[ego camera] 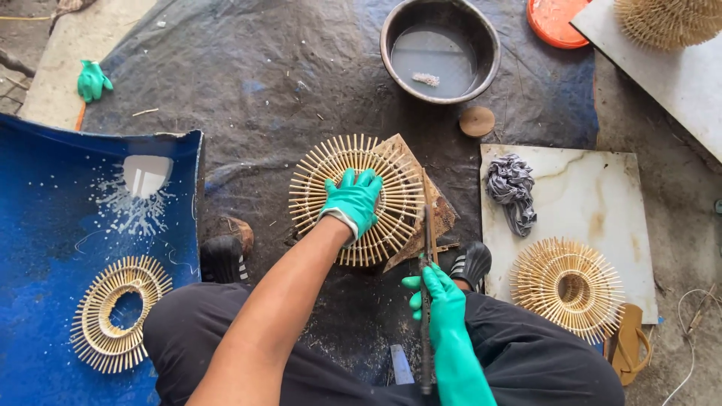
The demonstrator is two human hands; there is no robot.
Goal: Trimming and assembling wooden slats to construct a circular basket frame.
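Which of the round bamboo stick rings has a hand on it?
The middle ring, resting on a wooden block; the left hand presses it. The other rings lie untouched.

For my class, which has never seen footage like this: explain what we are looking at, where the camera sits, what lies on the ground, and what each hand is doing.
There is no machine here: a seated person works with two hands in green gloves. The one picture comes from a camera on the person's head, looking down past the knees.

The left hand presses flat on a round ring of radiating bamboo sticks, which rests on a scrap of wood. The right hand has its grip closed round a thin dark tool, whose tip is near the ring's edge.

Around them lie a dark tarpaulin, a metal basin of water, a pale slab carrying a crumpled rag and a similar ring, and a blue sheet bearing a third ring.
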